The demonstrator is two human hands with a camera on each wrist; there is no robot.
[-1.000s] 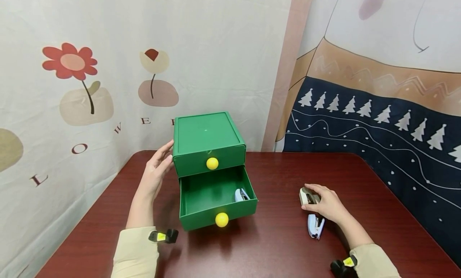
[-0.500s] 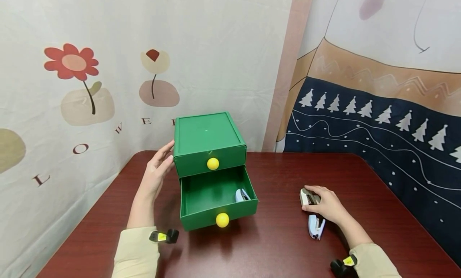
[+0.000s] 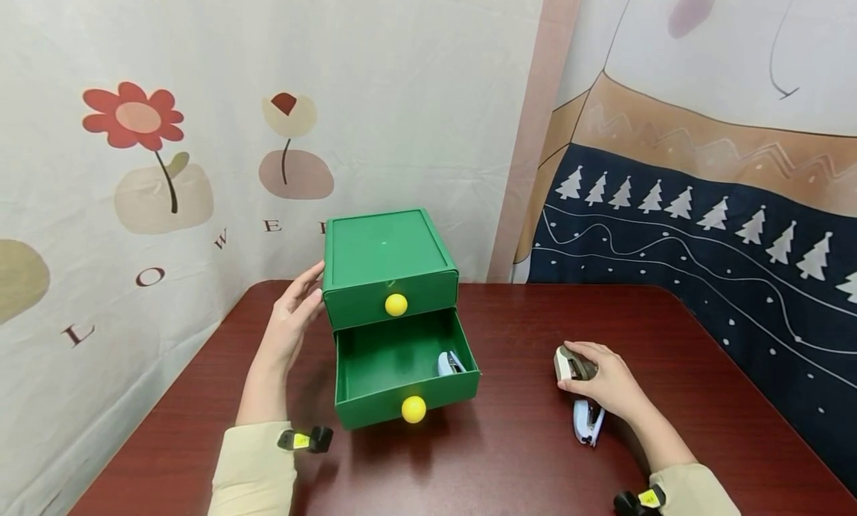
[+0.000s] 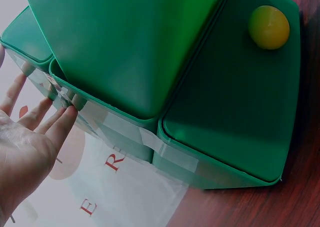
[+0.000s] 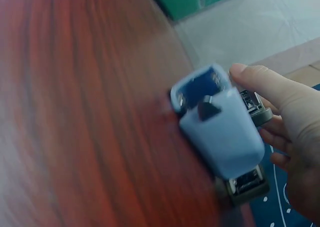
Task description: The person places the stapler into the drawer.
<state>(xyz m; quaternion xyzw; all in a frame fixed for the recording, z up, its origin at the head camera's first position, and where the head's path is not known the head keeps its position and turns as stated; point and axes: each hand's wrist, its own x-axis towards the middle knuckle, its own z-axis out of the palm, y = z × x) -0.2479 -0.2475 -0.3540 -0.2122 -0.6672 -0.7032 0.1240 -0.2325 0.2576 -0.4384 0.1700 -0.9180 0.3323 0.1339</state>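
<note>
A green drawer cabinet (image 3: 384, 248) with yellow knobs stands on the table, its middle drawer (image 3: 382, 378) pulled out. My left hand (image 3: 288, 323) rests its extended fingers (image 4: 60, 122) against the cabinet's left side. A light blue stapler (image 3: 451, 363) sits in the pulled-out drawer's right front corner. On the right of the table, my right hand (image 3: 605, 378) grips an olive-grey and white hole punch (image 3: 565, 364) between thumb and fingers. Just in front of it is another light blue stapler (image 3: 588, 424), which partly covers the hole punch in the right wrist view.
The lowest drawer (image 4: 235, 102) is closed, seen in the left wrist view. The dark red table (image 3: 515, 442) reaches back to printed curtains (image 3: 428, 129). Table surface lies between the cabinet and the right hand.
My right hand has shifted slightly left and up with the hole punch in the last half second. The left hand, cabinet and staplers stay in place.
</note>
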